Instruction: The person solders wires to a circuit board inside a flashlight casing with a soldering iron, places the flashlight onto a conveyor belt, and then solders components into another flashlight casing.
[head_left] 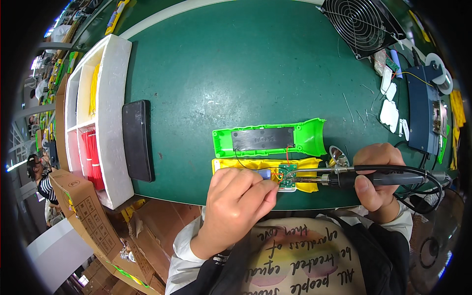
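Note:
My right hand (377,155) grips a soldering iron (396,178) with a thin metal solder-feed tube along it. Its tip points left, onto a small green circuit board (288,184). Fingers pinched, my left hand (232,202) is at the board's left edge; what they hold is hidden. The board sits in a yellow plastic housing half (309,186), beside a blue cylinder (264,174) partly covered by my fingers. Just beyond lies a green housing half (222,143) with a black panel (263,139) in it. Red and black wires run from the panel to the yellow half.
At left stand a white foam tray (127,73) with red and yellow wires and a black rectangular slab (137,140). A black fan (361,24), a blue soldering station (424,118), a solder spool (445,78) and white scraps (389,114) lie right. Cardboard boxes (91,216) stand lower left.

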Action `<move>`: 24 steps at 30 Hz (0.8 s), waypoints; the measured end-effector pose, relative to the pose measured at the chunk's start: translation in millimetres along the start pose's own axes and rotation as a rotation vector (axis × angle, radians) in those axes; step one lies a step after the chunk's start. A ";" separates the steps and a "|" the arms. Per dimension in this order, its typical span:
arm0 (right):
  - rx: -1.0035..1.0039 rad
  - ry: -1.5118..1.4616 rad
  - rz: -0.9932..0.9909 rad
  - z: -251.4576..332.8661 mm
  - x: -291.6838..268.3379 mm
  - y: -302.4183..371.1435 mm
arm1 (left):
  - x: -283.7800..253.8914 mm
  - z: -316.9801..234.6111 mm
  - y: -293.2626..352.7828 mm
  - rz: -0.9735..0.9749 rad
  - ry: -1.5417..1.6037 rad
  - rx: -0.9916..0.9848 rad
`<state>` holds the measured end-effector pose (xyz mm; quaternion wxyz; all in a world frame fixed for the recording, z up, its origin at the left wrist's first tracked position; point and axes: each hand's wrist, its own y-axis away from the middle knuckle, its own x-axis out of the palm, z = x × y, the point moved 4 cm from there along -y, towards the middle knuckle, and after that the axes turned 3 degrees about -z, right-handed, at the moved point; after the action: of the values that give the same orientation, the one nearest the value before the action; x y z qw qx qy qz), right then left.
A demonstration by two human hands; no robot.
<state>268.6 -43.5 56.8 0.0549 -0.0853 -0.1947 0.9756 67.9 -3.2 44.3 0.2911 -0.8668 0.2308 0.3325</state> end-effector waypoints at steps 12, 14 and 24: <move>-0.005 -0.003 -0.103 -0.4 -9.1 5.4 | -0.3 -0.5 -0.2 0.007 0.002 -0.015; 0.014 -0.001 -0.122 0.8 -9.8 6.2 | -0.4 -0.5 0.2 0.010 0.002 -0.015; 0.096 -0.068 -0.216 -2.0 -12.8 9.0 | -0.4 -0.6 0.4 0.020 -0.004 -0.007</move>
<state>280.9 -52.8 53.4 0.1570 -0.0280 -0.1577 0.9745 67.6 -3.8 44.8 0.2852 -0.8649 0.2375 0.3380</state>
